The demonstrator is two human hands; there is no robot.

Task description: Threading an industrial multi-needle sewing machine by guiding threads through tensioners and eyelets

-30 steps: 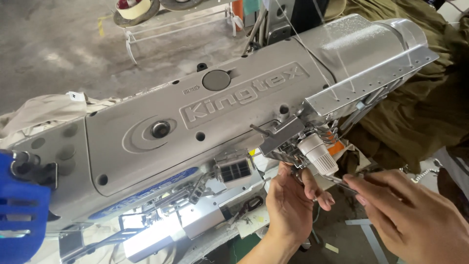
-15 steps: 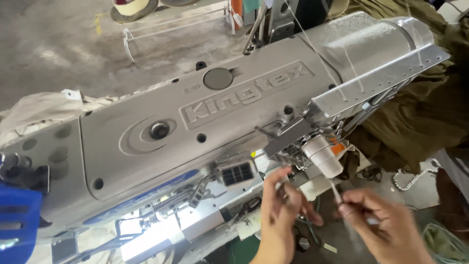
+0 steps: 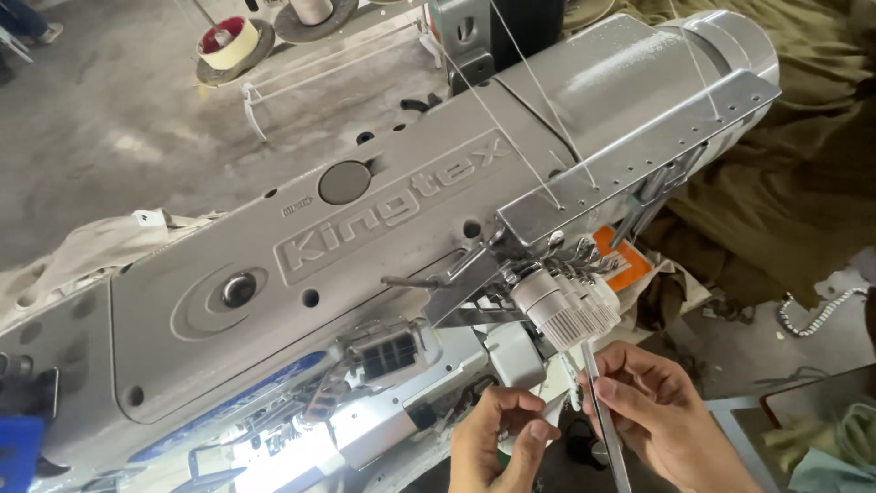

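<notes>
Sewing machine (image 3: 365, 265), grey metal, industrial type: it lay across nearly the whole view, running from lower left to upper right, its long top cover studded with screw holes and one round dark cap (image 3: 344, 183). A perforated thread guide plate (image 3: 639, 151) ran along the head at the right, with thin pale threads (image 3: 511, 110) stretched down to it from above.

Olive-green fabric (image 3: 794, 192): heaped behind and to the right of the machine head.

Concrete floor (image 3: 109, 119): beyond the machine, grey and scuffed, with a thread cone (image 3: 222, 38) on a round stand near the top edge.

Pale cloth (image 3: 82, 256): bunched at the left, just behind the machine body.

Lit work area (image 3: 274, 456): a bright white glow under the machine arm at the lower left.

Right hand (image 3: 652, 411): lower right, just under the machine head, fingers pinched together on metal tweezers (image 3: 602, 420), which stood almost upright with the tips pointing up.

Left hand (image 3: 497, 443): bottom centre, just beside the right hand, thumb and forefinger pressed together; whether a thread lay between them could not be told.

Ribbed tension knobs (image 3: 566, 306): a white cluster at the front of the head, directly above the tweezer tips.

Orange tag (image 3: 625, 260): small, just behind the knobs.
</notes>
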